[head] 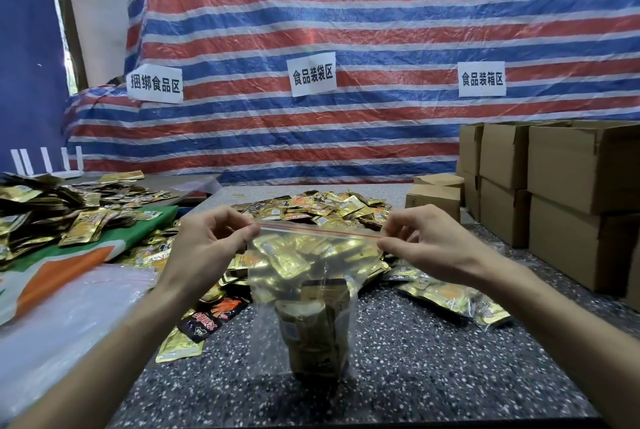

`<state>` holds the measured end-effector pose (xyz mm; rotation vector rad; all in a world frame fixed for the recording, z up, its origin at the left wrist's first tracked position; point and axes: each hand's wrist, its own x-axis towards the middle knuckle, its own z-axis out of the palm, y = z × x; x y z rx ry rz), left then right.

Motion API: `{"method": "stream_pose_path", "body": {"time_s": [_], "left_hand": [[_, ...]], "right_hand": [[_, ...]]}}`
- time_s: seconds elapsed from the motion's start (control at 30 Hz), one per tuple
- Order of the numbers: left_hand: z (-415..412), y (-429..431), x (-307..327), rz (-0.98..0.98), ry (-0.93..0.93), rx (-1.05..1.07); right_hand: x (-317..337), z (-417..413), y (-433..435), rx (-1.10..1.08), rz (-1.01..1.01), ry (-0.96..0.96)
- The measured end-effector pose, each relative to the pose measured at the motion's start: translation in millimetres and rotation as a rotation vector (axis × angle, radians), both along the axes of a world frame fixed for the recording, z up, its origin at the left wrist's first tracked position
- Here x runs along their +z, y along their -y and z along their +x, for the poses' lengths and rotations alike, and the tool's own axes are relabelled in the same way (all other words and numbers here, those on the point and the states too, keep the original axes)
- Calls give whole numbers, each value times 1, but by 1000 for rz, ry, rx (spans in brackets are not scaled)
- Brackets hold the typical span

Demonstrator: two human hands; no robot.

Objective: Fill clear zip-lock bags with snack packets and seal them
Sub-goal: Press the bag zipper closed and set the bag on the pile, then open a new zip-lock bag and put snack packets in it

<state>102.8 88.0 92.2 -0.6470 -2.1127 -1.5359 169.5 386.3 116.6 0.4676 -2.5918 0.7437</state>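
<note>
1. The left hand pinches the zip-lock bag at its strip's nine o'clock end, fingers curled.
2. The right hand pinches the three o'clock end.
3. The bag, upright over the table, holds gold snack packets; its strip is possibly sealed.

Two hands are in view, the left hand and the right hand. There is one clear zip-lock bag. Snack packets lie in two heaps, a middle heap and a left heap, too many to count. Three white paper signs hang on one striped tarp. At least eight cardboard boxes stand at the right. Five white antennas stand upright at the far left.
</note>
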Motion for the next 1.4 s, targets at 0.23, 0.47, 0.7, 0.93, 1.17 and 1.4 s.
{"method": "stream_pose_path", "body": {"time_s": [0.23,0.47,0.7,0.93,1.17,1.4], "left_hand": [[4,-18,-9,179,85,-66],[13,-63,-23,246,176,-219],[17,-80,-37,167,85,-330],[3,-110,-53,213,-198,-234],[-35,-144,-78,109,-336,-210],[-77,-162,-143,-14,-255,-135]], "right_hand": [[-53,-4,23,133,-219,325],[-119,-12,57,250,-511,457],[-122,-18,36,126,-722,382],[-80,-30,-11,72,-789,184],[-15,-78,-62,-128,-847,-223],[-25,-155,-123,-538,-248,-428]]}}
